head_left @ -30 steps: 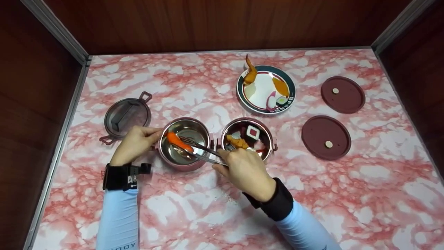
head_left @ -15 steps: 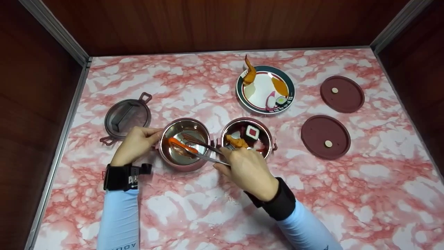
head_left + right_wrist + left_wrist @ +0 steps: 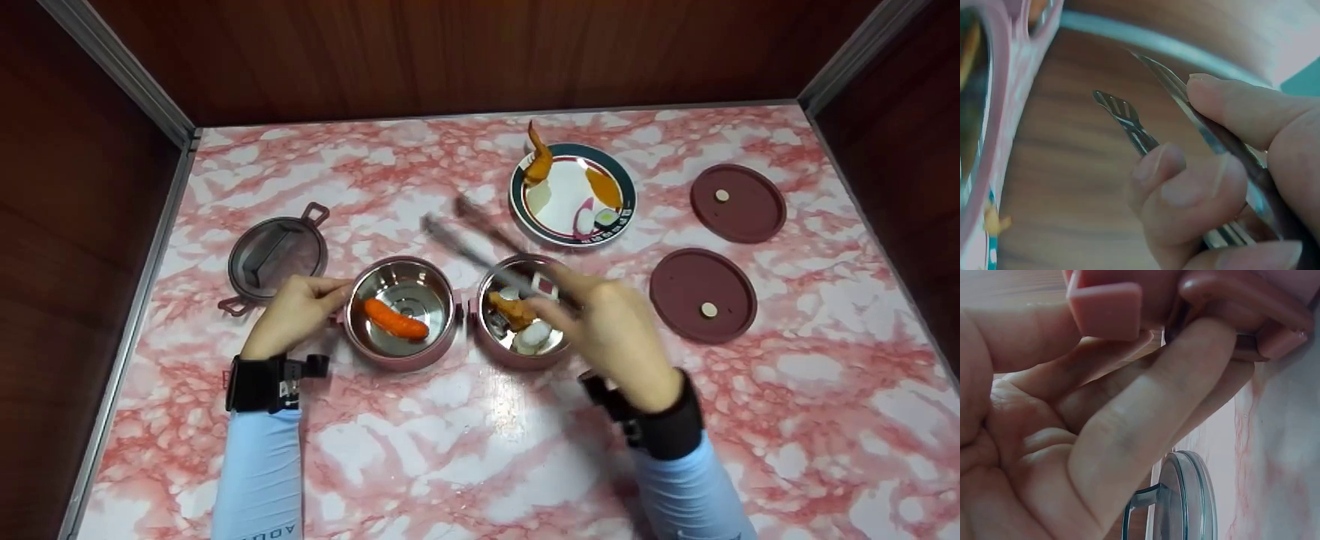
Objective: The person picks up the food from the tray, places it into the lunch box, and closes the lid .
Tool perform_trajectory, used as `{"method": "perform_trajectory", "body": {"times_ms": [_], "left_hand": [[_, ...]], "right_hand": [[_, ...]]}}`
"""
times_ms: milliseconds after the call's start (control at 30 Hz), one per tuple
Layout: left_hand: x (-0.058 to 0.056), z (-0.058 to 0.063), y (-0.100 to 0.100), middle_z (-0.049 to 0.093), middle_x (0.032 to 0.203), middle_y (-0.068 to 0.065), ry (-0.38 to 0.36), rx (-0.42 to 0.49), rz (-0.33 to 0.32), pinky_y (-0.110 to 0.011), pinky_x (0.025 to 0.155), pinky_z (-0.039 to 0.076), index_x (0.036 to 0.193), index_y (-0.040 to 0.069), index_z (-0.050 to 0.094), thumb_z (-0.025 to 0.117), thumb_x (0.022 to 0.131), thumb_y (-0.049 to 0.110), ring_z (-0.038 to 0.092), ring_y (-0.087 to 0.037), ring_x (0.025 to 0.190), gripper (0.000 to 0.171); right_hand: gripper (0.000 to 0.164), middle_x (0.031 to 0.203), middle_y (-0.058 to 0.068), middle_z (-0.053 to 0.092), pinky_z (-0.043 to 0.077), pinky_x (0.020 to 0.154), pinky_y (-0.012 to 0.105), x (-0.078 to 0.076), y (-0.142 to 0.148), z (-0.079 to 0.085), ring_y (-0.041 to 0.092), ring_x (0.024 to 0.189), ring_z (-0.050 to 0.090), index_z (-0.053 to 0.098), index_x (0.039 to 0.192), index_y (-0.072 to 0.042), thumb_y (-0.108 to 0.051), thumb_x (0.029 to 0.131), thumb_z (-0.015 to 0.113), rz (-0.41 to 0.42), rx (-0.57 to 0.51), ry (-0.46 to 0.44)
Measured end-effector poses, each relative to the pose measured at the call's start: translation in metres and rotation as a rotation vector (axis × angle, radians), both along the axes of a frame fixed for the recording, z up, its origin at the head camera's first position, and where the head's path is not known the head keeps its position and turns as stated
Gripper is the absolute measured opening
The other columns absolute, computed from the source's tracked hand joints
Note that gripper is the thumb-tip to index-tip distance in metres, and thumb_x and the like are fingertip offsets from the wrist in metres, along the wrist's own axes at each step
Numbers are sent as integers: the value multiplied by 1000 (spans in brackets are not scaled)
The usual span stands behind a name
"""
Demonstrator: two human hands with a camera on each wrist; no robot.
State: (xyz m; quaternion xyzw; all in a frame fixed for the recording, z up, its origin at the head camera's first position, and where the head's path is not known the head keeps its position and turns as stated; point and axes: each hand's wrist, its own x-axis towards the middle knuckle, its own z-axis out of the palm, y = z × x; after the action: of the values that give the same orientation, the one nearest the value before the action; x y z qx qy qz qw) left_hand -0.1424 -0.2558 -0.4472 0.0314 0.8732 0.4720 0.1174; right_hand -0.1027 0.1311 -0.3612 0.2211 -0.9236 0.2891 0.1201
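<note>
An orange sausage [image 3: 396, 322] lies inside the left pink steel-lined pot [image 3: 400, 363]. At that pot's left side my left hand [image 3: 296, 311] holds on, its fingers curled at the side handle [image 3: 1241, 295] in the left wrist view. My right hand [image 3: 619, 337] grips metal tongs [image 3: 466, 247], raised over the right pot [image 3: 517, 360] and blurred by motion. Their tips stand apart with nothing between them, one a slotted end [image 3: 1120, 109]. In the right pot are a fried piece [image 3: 511, 307], a white piece [image 3: 532, 336] and a sushi roll [image 3: 544, 286] partly behind the tongs.
A glass lid [image 3: 277, 259] with two side handles lies left of the pots. Behind the right pot is a green-rimmed plate [image 3: 566, 232] with a chicken wing [image 3: 537, 165] on its edge. Two maroon lids [image 3: 739, 214] lie at the right. Wooden walls [image 3: 480, 60] enclose the table.
The tongs have let go of the sausage, which lies in the left pot. My right hand has moved right with the tongs, uncovering more of the right pot. My left hand has stayed put.
</note>
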Motion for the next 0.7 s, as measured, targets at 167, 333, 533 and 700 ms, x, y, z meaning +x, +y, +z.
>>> {"method": "perform_trajectory", "body": {"times_ms": [167,333,533,700], "left_hand": [[-1,-1,1,72,112,-10,-2,16,9,-25,74,52,117,7,74,60,100,23,65,-20,89,26],[-1,0,1,72,111,-11,-13,43,14,-26,70,55,119,6,72,60,101,22,67,-16,83,27],[-1,0,1,71,114,-12,-25,51,16,-27,72,56,120,4,71,59,101,22,68,-17,85,29],[0,-1,1,70,115,-13,-21,50,10,-25,73,55,121,4,71,60,101,22,68,-18,87,29]], "right_hand": [[42,87,8,74,37,37,23,-13,38,5,8,39,40,68,127,-10,-32,92,73,-121,-30,28],[36,69,6,65,39,48,35,-23,71,4,21,51,51,74,117,-14,-40,92,71,-297,-32,-16],[31,76,5,67,41,64,51,-34,96,-8,34,69,59,75,96,-22,-50,92,65,-423,18,-159],[34,77,7,67,41,63,50,-38,103,-14,33,70,59,76,91,-23,-55,91,64,-430,71,-240]]}}
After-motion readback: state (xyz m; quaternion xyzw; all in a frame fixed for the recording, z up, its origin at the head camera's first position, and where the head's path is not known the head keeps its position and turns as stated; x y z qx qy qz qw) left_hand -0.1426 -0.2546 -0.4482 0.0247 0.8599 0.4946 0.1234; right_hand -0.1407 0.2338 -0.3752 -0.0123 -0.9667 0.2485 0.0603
